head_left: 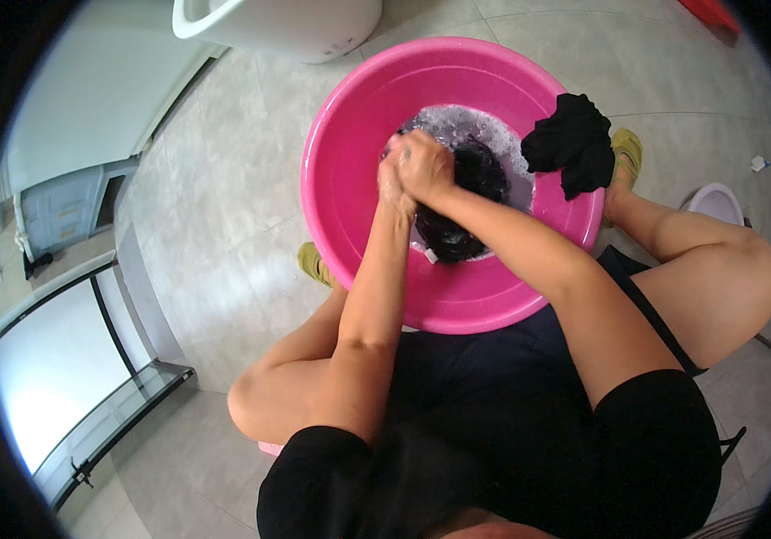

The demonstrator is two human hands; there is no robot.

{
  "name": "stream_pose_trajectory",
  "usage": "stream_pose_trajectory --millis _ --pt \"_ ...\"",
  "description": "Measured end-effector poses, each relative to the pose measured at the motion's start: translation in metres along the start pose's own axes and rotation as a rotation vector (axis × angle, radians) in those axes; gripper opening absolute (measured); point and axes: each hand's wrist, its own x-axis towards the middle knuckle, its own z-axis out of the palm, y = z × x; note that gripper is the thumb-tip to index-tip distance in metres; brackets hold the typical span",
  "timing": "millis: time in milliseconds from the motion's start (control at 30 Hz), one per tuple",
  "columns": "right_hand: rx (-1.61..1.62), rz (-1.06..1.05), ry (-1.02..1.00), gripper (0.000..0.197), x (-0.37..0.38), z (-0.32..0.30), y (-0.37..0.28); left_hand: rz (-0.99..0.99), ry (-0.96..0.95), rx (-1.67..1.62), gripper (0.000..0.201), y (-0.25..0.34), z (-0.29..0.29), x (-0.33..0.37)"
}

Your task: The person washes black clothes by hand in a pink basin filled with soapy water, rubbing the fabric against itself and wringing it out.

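A large pink basin [336, 207] stands between my legs, holding foamy, greyish water [518, 184]. In it lies a soaked black cloth [478, 171], bunched up and partly under the suds. My left hand [392, 184] and my right hand [427, 165] press together over the left side of the water. Both are closed, and dark fabric shows at their fingers. The right hand covers part of the left, so most of the gripped fabric is hidden. Another black cloth [572, 139] hangs crumpled over the basin's right rim.
A white tub [287, 27] stands beyond the basin at the upper left. Along the left are a white panel [71, 332] with a dark frame and a grey-blue cabinet [66, 211]. My feet in yellow-green shoes [626, 154] flank the basin. A small white bowl [716, 203] lies at the right.
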Motion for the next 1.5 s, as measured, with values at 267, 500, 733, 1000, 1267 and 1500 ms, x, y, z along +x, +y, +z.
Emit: stream_pose_trajectory --millis 267,500,733,1000,1267,1500 --pt "-0.208 -0.085 0.007 0.027 0.052 -0.003 0.083 0.031 0.241 0.173 0.020 0.023 0.043 -0.010" --pt "-1.004 -0.160 -0.574 0.051 -0.026 -0.004 0.133 -0.104 0.006 1.324 0.071 -0.033 -0.088 -0.010" --pt "-0.639 0.478 -0.418 0.042 -0.007 -0.025 0.109 -0.261 0.158 0.310 0.071 -0.024 -0.073 -0.017" --pt "0.036 -0.323 -0.142 0.027 -0.083 -0.009 -0.030 0.004 -0.057 0.024 0.035 0.004 0.029 -0.052" --pt "0.031 0.019 0.305 0.022 -0.010 -0.047 0.001 -0.060 0.001 -0.051 0.029 -0.041 0.074 -0.044" --pt "0.036 -0.294 0.132 0.027 -0.057 -0.045 -0.076 0.026 -0.204 -0.070 0.030 -0.014 0.038 -0.031"
